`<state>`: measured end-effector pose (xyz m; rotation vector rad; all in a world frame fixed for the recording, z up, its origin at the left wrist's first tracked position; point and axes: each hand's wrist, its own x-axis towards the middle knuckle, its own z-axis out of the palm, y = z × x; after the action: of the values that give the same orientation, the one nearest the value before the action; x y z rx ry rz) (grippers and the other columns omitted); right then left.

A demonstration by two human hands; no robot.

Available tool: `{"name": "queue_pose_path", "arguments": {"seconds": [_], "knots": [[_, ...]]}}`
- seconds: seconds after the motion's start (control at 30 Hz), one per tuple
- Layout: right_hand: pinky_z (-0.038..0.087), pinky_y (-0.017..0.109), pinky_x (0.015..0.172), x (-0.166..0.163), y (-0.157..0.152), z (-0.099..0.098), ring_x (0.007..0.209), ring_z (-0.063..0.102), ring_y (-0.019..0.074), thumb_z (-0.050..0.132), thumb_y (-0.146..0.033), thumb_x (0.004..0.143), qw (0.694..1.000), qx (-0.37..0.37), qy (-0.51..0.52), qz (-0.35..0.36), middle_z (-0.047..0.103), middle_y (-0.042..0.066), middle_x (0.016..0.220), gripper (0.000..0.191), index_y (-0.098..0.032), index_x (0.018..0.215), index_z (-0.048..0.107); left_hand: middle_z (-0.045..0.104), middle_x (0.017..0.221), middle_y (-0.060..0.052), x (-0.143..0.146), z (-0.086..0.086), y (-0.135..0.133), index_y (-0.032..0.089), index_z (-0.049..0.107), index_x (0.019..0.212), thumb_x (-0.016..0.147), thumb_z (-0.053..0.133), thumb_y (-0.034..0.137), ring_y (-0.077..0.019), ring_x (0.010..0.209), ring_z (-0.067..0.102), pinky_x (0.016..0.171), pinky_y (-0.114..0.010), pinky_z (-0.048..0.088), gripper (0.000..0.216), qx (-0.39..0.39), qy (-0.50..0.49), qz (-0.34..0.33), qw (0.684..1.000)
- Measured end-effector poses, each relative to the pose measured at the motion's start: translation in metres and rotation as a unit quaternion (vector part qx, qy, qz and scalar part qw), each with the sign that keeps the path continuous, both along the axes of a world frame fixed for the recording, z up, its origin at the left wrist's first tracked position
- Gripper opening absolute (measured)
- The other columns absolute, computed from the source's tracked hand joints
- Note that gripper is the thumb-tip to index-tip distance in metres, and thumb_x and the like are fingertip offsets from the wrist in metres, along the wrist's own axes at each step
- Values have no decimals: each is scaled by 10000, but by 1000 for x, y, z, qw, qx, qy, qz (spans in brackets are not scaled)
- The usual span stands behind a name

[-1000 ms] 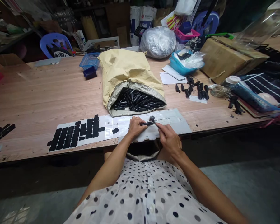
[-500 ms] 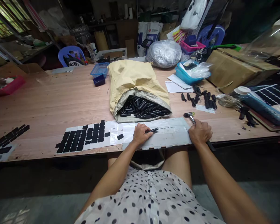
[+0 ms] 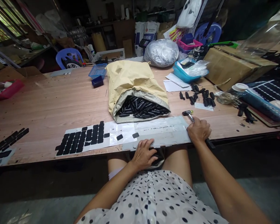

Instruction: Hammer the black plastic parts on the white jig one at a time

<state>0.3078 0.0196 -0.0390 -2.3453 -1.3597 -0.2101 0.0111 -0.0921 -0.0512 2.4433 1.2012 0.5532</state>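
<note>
My right hand (image 3: 199, 130) is closed round the handle of a small hammer (image 3: 188, 114) whose head rests on the wooden table (image 3: 49, 102). My left hand (image 3: 143, 153) hangs just below the table's front edge, over a bag on my lap (image 3: 159, 159); its fingers curl and what they hold, if anything, is hidden. A grey plate (image 3: 163, 132) lies between the hands. A white sheet with several black pads (image 3: 84, 138) lies to the left, with two loose pads (image 3: 135, 135) beside it. A tan sack of black tubes (image 3: 140, 107) lies open behind the plate.
More black tubes (image 3: 198, 95) are scattered at the right, near a blue tray (image 3: 188, 70) and a cardboard box (image 3: 233, 62). A blue basket (image 3: 96, 71) stands at the back. Black strips (image 3: 7, 143) lie at the far left edge.
My left hand has left the grey plate and dropped below the table edge. My right hand swung the hammer out to the right and rested it there. A second loose pad lies on the sheet.
</note>
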Motion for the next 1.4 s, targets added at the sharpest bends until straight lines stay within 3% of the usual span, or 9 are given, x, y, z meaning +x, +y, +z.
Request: {"name": "queue_pose_path", "arguments": {"seconds": [0.13, 0.27, 0.37, 0.47, 0.67, 0.93, 1.17, 1.27, 1.4], "knots": [[256, 348, 664, 1, 0, -4, 916, 509, 280, 530, -201, 891, 1000, 24, -4, 7, 618, 161, 1012, 358, -168, 1170, 751, 625, 1421, -108, 1, 9, 15, 284, 770, 1140, 887, 757, 402, -326, 1289, 532, 1100, -521, 441, 280, -12, -49, 81, 995], [263, 347, 669, 1, 1, -7, 897, 496, 271, 545, -193, 876, 999, 36, -3, 11, 607, 149, 997, 339, -183, 1148, 746, 720, 1136, -71, -25, 26, 71, 269, 758, 1107, 928, 656, 266, -270, 1096, 622, 974, -451, 532, 206, -27, -98, 232, 967], [271, 345, 673, 0, 0, -6, 896, 498, 273, 541, -203, 880, 1000, 25, -1, 12, 598, 147, 999, 353, -182, 1166, 748, 706, 1132, -77, -59, 37, 119, 246, 742, 1102, 931, 587, 183, -266, 1083, 637, 912, -412, 566, 239, -13, -101, 336, 936], [273, 350, 678, -2, -1, -4, 902, 499, 280, 530, -211, 890, 1000, 12, 2, 13, 594, 154, 1014, 374, -171, 1199, 737, 700, 1163, -93, -87, 43, 152, 237, 738, 1099, 906, 574, 110, -286, 1125, 640, 994, -434, 542, 283, 2, -26, 375, 927], [259, 346, 679, -3, 0, -2, 898, 501, 272, 512, -216, 906, 1000, 4, 7, 10, 588, 149, 1017, 362, -165, 1189, 733, 669, 1201, -116, -96, 44, 170, 236, 736, 1097, 938, 602, 177, -328, 1165, 638, 924, -428, 553, 216, -33, 113, 369, 922], [259, 346, 680, -4, 0, -6, 937, 495, 285, 509, -204, 905, 1000, 14, -9, 14, 577, 152, 1006, 345, -162, 1174, 722, 679, 1071, -91, -99, 51, 139, 254, 757, 1021, 953, 628, 282, -306, 1090, 634, 922, -407, 540, 149, -9, 91, 346, 934], [302, 358, 705, -4, 1, -5, 984, 507, 299, 522, -195, 899, 1000, 6, -7, 17, 586, 156, 1038, 350, -166, 1188, 716, 692, 977, -48, -25, 44, 97, 279, 778, 1038, 969, 646, 333, -248, 1013, 612, 925, -379, 514, 159, -43, 17, 148, 988], [300, 360, 707, -5, 1, -2, 1005, 509, 310, 495, -197, 918, 1000, -6, -3, 15, 595, 164, 1065, 366, -168, 1212, 710, 682, 974, -56, 0, 36, 94, 270, 787, 1022, 972, 652, 336, -251, 1019, 605, 919, -384, 501, 158, -65, 23, 129, 989], [300, 364, 716, -4, 1, -1, 1010, 497, 315, 476, -200, 930, 1000, -12, 9, 18, 590, 176, 1084, 376, -158, 1230, 699, 676, 1011, -55, -2, 31, 92, 265, 767, 1125, 910, 740, 359, -261, 1026, 599, 953, -408, 492, 237, -71, -6, 143, 987]]}}
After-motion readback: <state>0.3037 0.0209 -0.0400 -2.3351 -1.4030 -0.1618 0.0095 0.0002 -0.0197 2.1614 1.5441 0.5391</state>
